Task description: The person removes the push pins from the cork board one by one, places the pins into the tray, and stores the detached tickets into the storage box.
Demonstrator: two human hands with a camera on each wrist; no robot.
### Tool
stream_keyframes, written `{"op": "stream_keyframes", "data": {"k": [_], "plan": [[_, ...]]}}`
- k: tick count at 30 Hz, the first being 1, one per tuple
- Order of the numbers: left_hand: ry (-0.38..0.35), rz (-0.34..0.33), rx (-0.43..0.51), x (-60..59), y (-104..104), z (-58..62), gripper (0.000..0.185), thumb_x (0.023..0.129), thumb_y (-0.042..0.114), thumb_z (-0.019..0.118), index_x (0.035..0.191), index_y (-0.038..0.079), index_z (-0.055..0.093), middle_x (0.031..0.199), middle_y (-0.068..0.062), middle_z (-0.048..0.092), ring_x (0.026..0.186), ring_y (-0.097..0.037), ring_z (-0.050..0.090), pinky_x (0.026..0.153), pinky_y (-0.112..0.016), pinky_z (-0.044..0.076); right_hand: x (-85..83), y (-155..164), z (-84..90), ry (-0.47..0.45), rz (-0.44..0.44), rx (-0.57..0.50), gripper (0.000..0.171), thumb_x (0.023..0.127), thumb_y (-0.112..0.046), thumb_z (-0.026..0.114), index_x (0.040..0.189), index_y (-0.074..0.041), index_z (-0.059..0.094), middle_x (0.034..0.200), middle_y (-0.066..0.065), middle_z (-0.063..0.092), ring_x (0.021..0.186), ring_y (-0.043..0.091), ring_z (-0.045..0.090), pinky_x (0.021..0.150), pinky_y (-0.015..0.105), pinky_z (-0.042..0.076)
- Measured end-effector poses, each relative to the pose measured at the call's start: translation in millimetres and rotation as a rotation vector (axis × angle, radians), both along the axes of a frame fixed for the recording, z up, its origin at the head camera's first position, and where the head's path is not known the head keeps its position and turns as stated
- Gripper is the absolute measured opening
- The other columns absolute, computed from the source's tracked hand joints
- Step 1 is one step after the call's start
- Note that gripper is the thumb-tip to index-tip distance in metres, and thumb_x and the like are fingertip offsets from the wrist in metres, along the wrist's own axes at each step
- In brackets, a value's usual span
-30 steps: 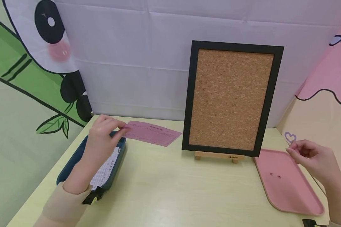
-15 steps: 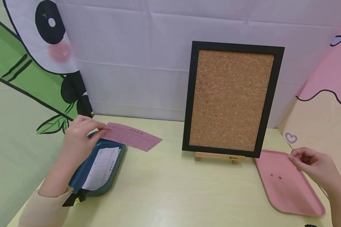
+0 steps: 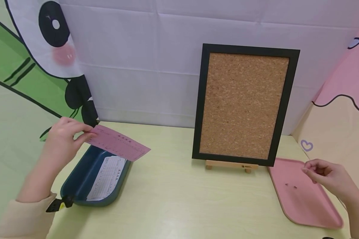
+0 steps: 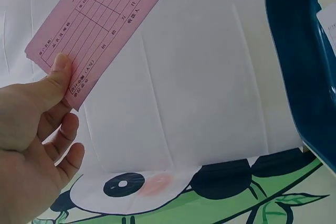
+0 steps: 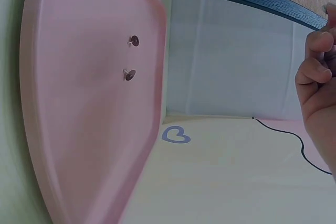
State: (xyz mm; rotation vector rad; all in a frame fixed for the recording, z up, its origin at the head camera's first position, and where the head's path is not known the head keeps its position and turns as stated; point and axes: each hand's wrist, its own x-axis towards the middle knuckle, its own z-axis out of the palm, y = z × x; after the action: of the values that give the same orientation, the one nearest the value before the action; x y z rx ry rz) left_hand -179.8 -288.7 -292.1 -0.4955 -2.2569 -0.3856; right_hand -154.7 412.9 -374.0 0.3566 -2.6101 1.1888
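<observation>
My left hand [image 3: 62, 137] pinches a pink receipt [image 3: 118, 142] by its left end. The slip hangs tilted above the blue tray [image 3: 119, 189], and its printed grid shows in the left wrist view. Above the pink tray [image 3: 311, 209] is my right hand [image 3: 332, 176], its thumb and forefinger pinched together. In the right wrist view a small greyish thing [image 5: 325, 9] shows at the fingertips, too small to tell its kind. Two dark-headed thumbtacks [image 5: 134, 41] lie in the pink tray. A white printed slip [image 3: 106, 177] rests in the blue tray.
A black-framed cork board [image 3: 245, 106] leans on a small wooden stand [image 3: 231, 164] between the hands. Behind the table [image 3: 179, 205] hang cloths with printed pictures. A purple heart [image 3: 306, 145] shows on the right-hand cloth.
My left hand has moved left with the pink receipt, uncovering more of the blue tray and the white slip. The right hand has dropped slightly, its fingers still pinched.
</observation>
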Motion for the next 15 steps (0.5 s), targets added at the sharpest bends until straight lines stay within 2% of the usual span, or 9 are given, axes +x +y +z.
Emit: {"op": "stream_keyframes", "data": {"k": [4, 12, 15], "plan": [[-0.035, 0.018, -0.034, -4.0, -10.3, 1.3, 0.022, 0.061, -0.002, 0.082, 0.08, 0.002, 0.072, 0.07, -0.012, 0.067, 0.079, -0.025, 0.046, 0.065, -0.033, 0.031, -1.0, 3.0, -2.7, -0.05, 0.012, 0.001, 0.007, 0.088, -0.001, 0.062, 0.09, -0.007, 0.063, 0.061, -0.003, 0.054, 0.055, 0.008, 0.051, 0.052, 0.023, 0.041], [-0.037, 0.001, -0.107, -15.1, -33.9, 2.5, 0.024, 0.058, -0.005, 0.081, 0.078, 0.001, 0.071, 0.069, -0.013, 0.066, 0.078, -0.027, 0.046, 0.066, -0.036, 0.032, -4.2, 11.8, -10.4, -0.113, 0.028, 0.016, 0.004, 0.09, -0.004, 0.061, 0.09, -0.007, 0.062, 0.059, -0.004, 0.053, 0.054, 0.011, 0.051, 0.053, 0.025, 0.039], [-0.059, 0.005, -0.13, -18.0, -41.5, 2.2, 0.023, 0.058, -0.005, 0.081, 0.077, 0.002, 0.071, 0.071, -0.013, 0.066, 0.079, -0.026, 0.047, 0.066, -0.036, 0.033, -5.6, 16.5, -14.3, -0.14, 0.033, 0.016, 0.002, 0.091, -0.005, 0.06, 0.092, -0.006, 0.062, 0.06, -0.003, 0.052, 0.055, 0.012, 0.051, 0.054, 0.025, 0.039]]}}
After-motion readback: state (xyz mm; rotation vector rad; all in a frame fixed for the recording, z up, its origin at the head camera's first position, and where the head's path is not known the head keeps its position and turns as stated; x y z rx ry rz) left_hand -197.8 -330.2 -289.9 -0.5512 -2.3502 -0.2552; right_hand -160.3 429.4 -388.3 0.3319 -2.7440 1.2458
